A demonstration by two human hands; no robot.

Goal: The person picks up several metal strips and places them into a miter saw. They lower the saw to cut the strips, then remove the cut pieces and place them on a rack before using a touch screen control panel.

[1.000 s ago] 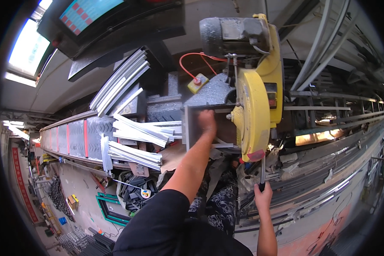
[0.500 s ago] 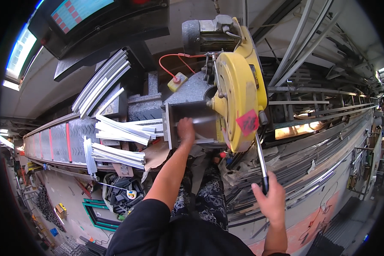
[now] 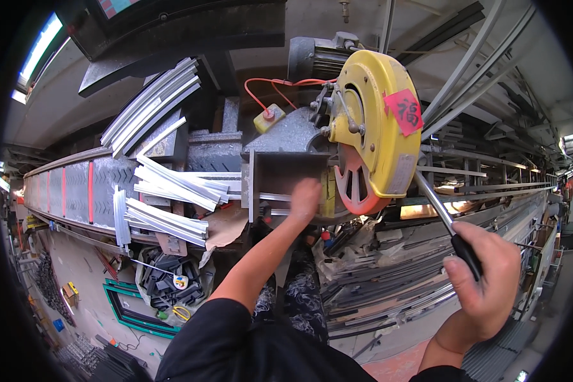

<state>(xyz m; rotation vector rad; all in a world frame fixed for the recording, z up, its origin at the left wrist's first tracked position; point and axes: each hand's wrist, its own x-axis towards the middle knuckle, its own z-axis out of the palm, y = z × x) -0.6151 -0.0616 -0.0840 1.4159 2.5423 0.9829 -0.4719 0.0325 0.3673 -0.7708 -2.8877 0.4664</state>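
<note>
A yellow chop saw (image 3: pixel 382 121) with a red paper diamond stands in front of me, its head raised and an orange-red lower guard showing. My right hand (image 3: pixel 487 280) is wrapped round the black grip of its long metal handle (image 3: pixel 436 204), thumb sticking out along the side. Beneath the saw head, my left hand (image 3: pixel 307 198) reaches into the dark fence area by the blade. A silver metal profile (image 3: pixel 275 197) lies beside it on the saw bed. The left fingers are blurred, and I cannot tell whether they grip the profile.
Cut silver profiles (image 3: pixel 178 181) lie in piles left of the saw, with more bundled (image 3: pixel 149 108) behind. A long conveyor-like bed (image 3: pixel 70 191) runs off left. Long bars (image 3: pixel 388 286) fill the lower right. A bag of dark offcuts (image 3: pixel 172 280) sits below left.
The saw head has risen, and my right hand has moved up and right with the handle. My left hand has shifted right, closer to the blade area.
</note>
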